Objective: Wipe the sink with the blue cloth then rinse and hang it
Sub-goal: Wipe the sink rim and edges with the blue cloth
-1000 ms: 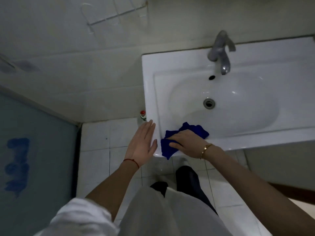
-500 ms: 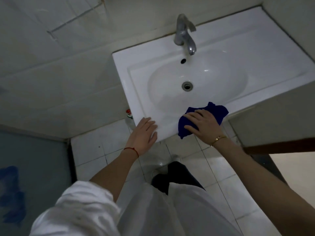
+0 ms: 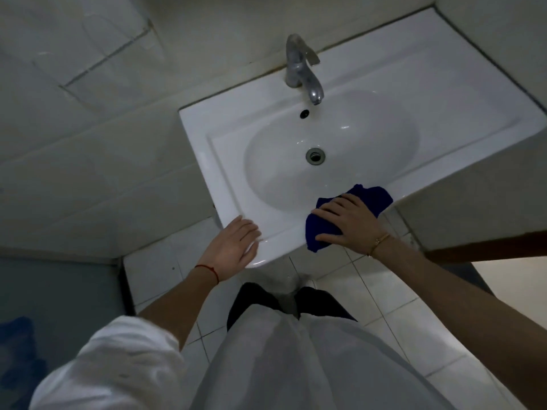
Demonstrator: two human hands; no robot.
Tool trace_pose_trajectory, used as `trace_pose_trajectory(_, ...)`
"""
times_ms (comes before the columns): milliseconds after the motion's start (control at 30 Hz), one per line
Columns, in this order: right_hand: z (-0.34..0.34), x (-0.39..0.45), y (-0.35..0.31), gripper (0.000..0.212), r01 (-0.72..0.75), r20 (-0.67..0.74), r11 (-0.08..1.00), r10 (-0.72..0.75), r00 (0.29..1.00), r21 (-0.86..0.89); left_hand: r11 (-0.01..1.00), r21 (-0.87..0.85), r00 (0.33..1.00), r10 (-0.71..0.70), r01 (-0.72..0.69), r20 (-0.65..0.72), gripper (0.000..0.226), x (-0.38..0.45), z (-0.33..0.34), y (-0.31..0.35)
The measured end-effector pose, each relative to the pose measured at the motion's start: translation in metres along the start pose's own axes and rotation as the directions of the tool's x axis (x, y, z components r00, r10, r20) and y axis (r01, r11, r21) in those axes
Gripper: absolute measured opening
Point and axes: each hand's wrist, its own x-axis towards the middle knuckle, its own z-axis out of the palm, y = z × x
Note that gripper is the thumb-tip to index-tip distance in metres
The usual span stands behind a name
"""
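- I see one white ceramic sink (image 3: 444, 93) fixed against the tiled wall, with one oval basin in it.
- One blue cloth (image 3: 322, 227) lies bunched on the front rim of the sink, at the right part of it; one edge of the cloth hangs a little over the front edge.
- My right hand (image 3: 347, 221) lies flat on top of the blue cloth. The grip is spread: the fingers are nearly straight and fanned out, and they press the cloth down on the rim. The thumb lies along the near side of the cloth.
- My left hand (image 3: 233, 248) rests on the front left corner of the sink. Its fingers are straight and close together, and it holds nothing.
- One metal tap (image 3: 302, 68) stands at the back of the sink, with the spout over the basin. No water comes out.
- In the basin there is one round drain (image 3: 315, 155), and one small overflow hole (image 3: 304, 113) just under the spout.
- One thin red string (image 3: 208, 270) is around my left wrist, and one gold bracelet (image 3: 379, 242) is around my right wrist.
- Under the sink I see the white floor tiles (image 3: 381, 294) and my two dark shoes.
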Motion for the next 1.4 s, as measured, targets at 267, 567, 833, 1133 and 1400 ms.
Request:
trace_pose_trajectory(267,0.012,0.006,-0.037,0.054,-0.074,-0.202,0.997,0.072,0.977,-0.005,0.98,-0.007,0.98,0.197,-0.197,-0.006,0.033,0.033,-0.015,-0.079)
trace_pose_trajectory(567,0.024,0.059,-0.199,0.042,-0.473,-0.294,0.823,0.559,0.775,0.315,0.756,-0.132,0.754,0.652,-0.641,0.081,0.038,0.064,-0.024,-0.177)
trace_pose_trajectory(833,0.013,0.136,-0.287,0.061,-0.848,-0.047,0.44,0.893,0.447,0.296,0.698,-0.277,0.689,0.71,-0.66,0.146,0.045,0.086,-0.035,-0.209)
trace_pose_trajectory(1133,0.02,0.137,-0.296,0.079,-0.924,-0.132,0.284,0.957,0.257,0.258,0.76,-0.297,0.765,0.632,-0.579,0.126,0.041,0.106,-0.031,-0.251)
trace_pose_trajectory(1400,0.021,0.183,-0.286,0.073,-0.919,-0.11,0.321,0.947,0.303,0.227,0.829,-0.278,0.837,0.532,-0.485,0.128,0.041,0.119,-0.039,-0.276)
